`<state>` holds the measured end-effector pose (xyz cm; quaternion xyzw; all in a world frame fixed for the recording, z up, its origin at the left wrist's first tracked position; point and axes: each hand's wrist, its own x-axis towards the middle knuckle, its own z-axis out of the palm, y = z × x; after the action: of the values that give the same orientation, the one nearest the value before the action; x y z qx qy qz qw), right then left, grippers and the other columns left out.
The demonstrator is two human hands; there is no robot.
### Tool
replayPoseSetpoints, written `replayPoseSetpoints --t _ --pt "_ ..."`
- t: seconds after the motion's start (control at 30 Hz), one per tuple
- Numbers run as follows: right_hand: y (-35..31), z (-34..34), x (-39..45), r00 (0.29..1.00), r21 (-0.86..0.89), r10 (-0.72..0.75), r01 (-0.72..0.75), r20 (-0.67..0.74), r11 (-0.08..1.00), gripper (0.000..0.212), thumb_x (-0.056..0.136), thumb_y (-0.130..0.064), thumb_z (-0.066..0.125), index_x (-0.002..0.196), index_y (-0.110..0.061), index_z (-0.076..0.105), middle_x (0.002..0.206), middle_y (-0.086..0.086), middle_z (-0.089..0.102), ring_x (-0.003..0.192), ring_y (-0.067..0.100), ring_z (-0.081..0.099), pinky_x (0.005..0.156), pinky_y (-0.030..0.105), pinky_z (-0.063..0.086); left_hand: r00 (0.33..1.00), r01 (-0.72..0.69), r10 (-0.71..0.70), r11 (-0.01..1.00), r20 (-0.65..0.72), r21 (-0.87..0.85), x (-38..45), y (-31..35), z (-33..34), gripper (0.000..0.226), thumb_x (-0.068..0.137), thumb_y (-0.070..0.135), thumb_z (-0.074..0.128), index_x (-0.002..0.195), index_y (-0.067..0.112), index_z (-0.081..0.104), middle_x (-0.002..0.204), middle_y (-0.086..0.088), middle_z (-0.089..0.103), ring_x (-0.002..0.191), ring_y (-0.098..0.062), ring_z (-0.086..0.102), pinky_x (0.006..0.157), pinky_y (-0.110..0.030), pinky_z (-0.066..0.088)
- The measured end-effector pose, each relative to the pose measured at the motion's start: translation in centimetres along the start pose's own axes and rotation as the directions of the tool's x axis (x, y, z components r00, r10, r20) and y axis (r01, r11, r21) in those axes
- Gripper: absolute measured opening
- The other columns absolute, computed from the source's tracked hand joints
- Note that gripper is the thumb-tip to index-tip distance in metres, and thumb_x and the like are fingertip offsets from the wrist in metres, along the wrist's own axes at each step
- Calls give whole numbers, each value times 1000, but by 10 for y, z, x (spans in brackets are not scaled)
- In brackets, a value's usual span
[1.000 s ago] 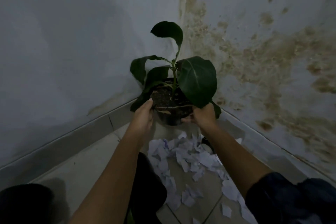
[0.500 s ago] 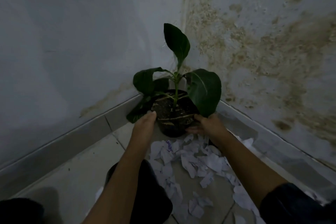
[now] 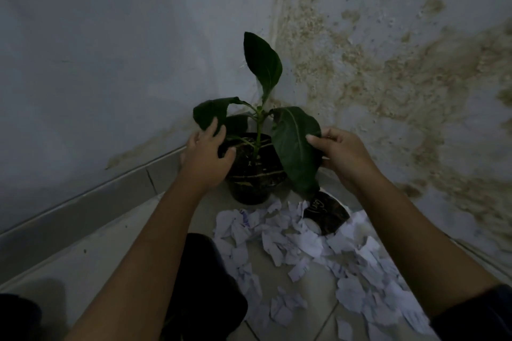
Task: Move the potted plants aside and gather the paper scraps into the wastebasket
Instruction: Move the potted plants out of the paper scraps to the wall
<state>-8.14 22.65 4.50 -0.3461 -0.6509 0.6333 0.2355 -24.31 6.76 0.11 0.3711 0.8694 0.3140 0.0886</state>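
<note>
Dark item at lower centre: a black shape (image 3: 205, 285) lies on the floor between the forearms; what it is cannot be told
Floor: pale tiles (image 3: 83, 266), dimly lit
Paper scraps: a loose white heap (image 3: 302, 246) spread over the tiles from lower right up to the foot of the pot
Second dark round item: a dark disc with a pale edge (image 3: 327, 216) sits among the scraps, just right of the pot (a second pot or a saucer; it cannot be told which)
Potted plant: black pot (image 3: 252, 183) stands upright on the floor in the corner, just beyond the scraps; broad dark leaves (image 3: 293, 147) rise from a single stem
Left hand: left hand (image 3: 206, 156) lies against the pot's left rim, fingers spread and relaxed, thumb at the rim; no closed grasp is visible
Right hand: right hand (image 3: 338, 152) is beside the large right leaf, fingers curled, fingertips at the leaf's edge; whether it pinches the leaf cannot be told
Walls: two walls meet behind the plant; the right wall (image 3: 401, 77) bears brown stains
</note>
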Motion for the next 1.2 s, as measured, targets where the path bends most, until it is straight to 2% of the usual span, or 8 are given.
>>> replayPoseSetpoints --t 0.23,0.37,0.5,0.67,0.77,0.87,1.03,1.2 --pt "39 -21 20 935 -213 -33 -47 -354 976 20 85 -10 65 67 -12 56 79 14 60 80 24 59 84 42 51 986 97 -111 988 128 117 -8 -31 12 51 96 35 42 143 14 36 153 -1 27 138 -25 29 113 -45 24" --pt "54 -8 13 914 -365 -231 101 -332 926 14 86 -15 65 97 -11 58 90 6 58 84 17 55 82 38 52 976 98 -112 992 189 83 -14 -34 13 53 98 33 42 145 12 31 155 -2 21 140 -23 26 116 -40 20" --pt "77 8 -9 750 -694 -656 428 -84 579 17 82 -13 65 89 -10 50 88 5 48 79 17 46 67 27 40 967 43 -36 999 251 -23 -22 -19 14 50 99 24 41 144 4 29 153 -11 25 138 -23 28 101 -19 24" --pt "133 25 -16 799 -756 -299 596 522 271 14 83 0 55 80 2 68 87 17 65 78 27 60 69 34 52 930 91 -65 994 362 -56 -27 -15 37 66 98 25 45 149 9 6 147 -17 33 129 -27 40 98 -27 34" --pt "148 30 -9 850 -825 -41 519 524 225 39 97 -17 42 132 0 48 140 23 41 126 36 42 102 44 40 876 37 -5 998 482 -56 -30 -22 55 86 96 21 49 136 31 -26 143 -21 37 111 -33 54 96 -35 44" --pt "158 39 -6 852 -820 133 428 506 380 43 100 -28 31 120 -3 60 131 25 51 119 45 49 89 56 48 814 -12 89 990 573 -138 -33 -23 62 94 95 16 50 117 49 -34 155 -18 -8 94 -23 56 94 -39 47" --pt "172 46 -13 812 -795 69 545 580 265 88 78 -74 4 142 -23 38 150 17 31 137 35 28 108 49 30 756 -69 243 953 608 -295 -30 -31 51 82 94 -5 43 131 44 -11 155 -4 -3 132 -16 34 100 -10 30" --pt "163 51 -21 838 -795 -26 526 545 303 59 83 -44 23 130 -23 53 134 12 50 116 33 49 93 40 37 662 117 67 975 746 -191 -28 -49 28 49 96 -2 39 138 21 39 142 13 33 134 -9 32 94 -7 26"
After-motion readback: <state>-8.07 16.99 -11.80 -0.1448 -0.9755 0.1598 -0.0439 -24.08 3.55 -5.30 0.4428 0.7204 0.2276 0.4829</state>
